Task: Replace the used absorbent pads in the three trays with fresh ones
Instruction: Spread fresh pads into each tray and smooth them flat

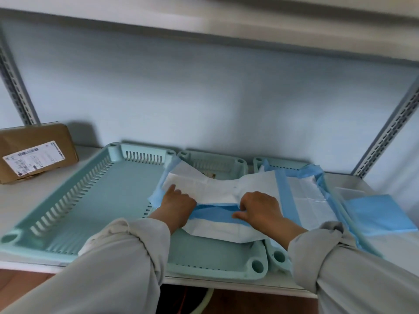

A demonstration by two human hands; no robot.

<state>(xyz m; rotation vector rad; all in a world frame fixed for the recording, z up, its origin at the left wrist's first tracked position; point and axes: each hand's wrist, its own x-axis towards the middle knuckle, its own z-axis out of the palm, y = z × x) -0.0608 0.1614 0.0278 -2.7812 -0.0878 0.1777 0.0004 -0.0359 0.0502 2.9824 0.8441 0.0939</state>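
— Where does the job stand?

— Three pale green trays sit side by side on the shelf (31, 196). The left tray (95, 200), at about nine o'clock from the hands, is bare. The middle tray (217, 257) holds a crumpled white-and-blue pad (217, 189), half lifted out. The right tray (278, 257), toward three o'clock, has a pad (306, 196) lying in it, its blue edges riding up the walls.

— And the hands?

— Both are on the middle pad. The left hand (175, 201) lies on its left part, one finger stretched out over the white side; whether the other fingers clutch the sheet beneath I cannot tell. The right hand (259, 206) has its fingers curled into a fold, bunching the sheet, thumb resting on the blue backing.

— Why hold it that way?

— I'd judge they are gathering it inward so it comes out as one bundle.

— Anything else nearby?

— A folded blue pad (376, 214) lies on the shelf at three o'clock, likely a fresh one kept within reach. A brown box (36, 152) sits at ten o'clock.
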